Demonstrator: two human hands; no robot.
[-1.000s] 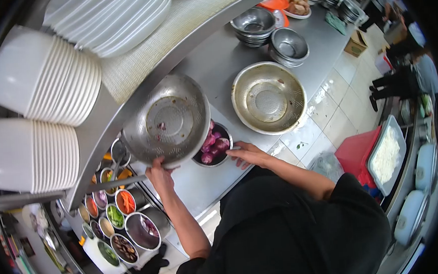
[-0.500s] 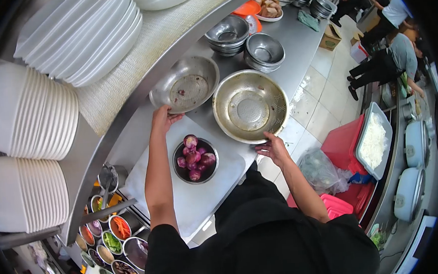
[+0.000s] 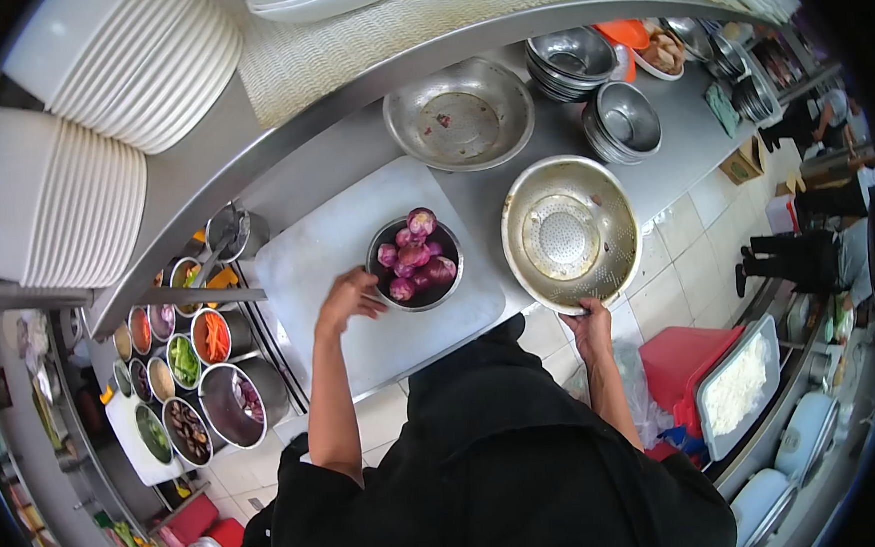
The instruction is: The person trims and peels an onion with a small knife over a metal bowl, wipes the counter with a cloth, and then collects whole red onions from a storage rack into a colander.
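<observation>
Red onions (image 3: 412, 259) fill a small metal bowl (image 3: 449, 291) on the white cutting board (image 3: 321, 246). My left hand (image 3: 349, 301) is just left of this bowl, slightly blurred, fingers apart and holding nothing. On the right, my right hand (image 3: 589, 328) grips the near rim of a metal colander (image 3: 614, 258), thumb over the edge. The colander has a perforated base and sits at the counter's front edge, partly past it. Behind the board stands a wide metal basin (image 3: 508, 119) with a few dark red scraps inside.
Stacked metal bowls (image 3: 629, 119) stand at the back right. White dishes (image 3: 134, 61) line the shelf above. Cut vegetables fill several metal containers (image 3: 233, 406) at left. A tray of white shreds (image 3: 740, 385) rests by a red bin (image 3: 683, 364). Other people stand at far right.
My left hand has let go of the wide basin and come back beside the onion bowl. My right hand stays at the colander's rim, now gripping it. The view has turned.
</observation>
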